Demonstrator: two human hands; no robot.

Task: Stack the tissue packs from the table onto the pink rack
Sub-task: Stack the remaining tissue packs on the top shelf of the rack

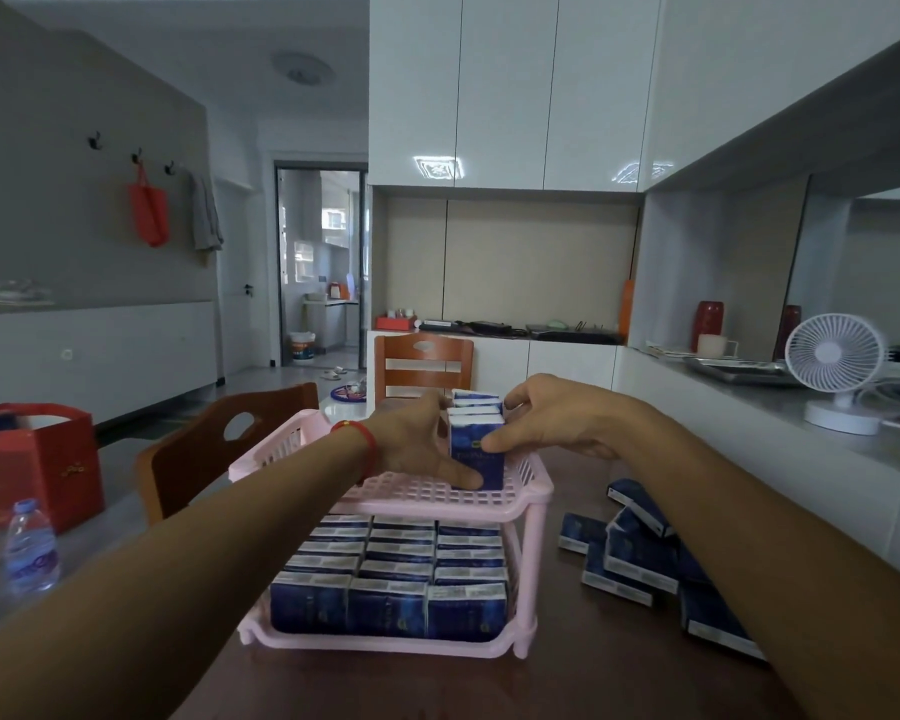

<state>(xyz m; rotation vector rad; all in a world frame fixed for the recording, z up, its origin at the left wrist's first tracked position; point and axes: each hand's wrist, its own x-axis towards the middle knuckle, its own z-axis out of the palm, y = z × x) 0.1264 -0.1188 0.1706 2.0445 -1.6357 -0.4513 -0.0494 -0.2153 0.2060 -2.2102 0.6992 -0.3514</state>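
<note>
At the far left a clear water bottle [30, 547] stands on the table edge, with a red gift box [35, 462] behind it; further in, a wooden chair [214, 449] is pushed up beside the table; the pink rack [427, 498] sits in the middle of the dark table [567, 683], two tiers high; its lower shelf is packed with dark blue tissue packs [385, 579] standing on edge in three rows, filling it from front to back; on the upper shelf, at its right side, a short row of upright packs [476, 439] runs away from the camera; the left hand [417, 444], a red cord at its wrist, reaches in from the left with its thumb lying along the shelf against the foot of the nearest pack and its fingers going behind the row, so how they lie cannot be told; the right hand [557, 418] comes in from the right, thumb pressed on the front face of the nearest pack and fingers curled over the row's far side, gripping it; between them the two hands squeeze the row together; to the right of the rack, loose packs [645, 558] lie tumbled in a heap on the table; a white desk fan [835, 366] stands on the counter at the far right.
</note>
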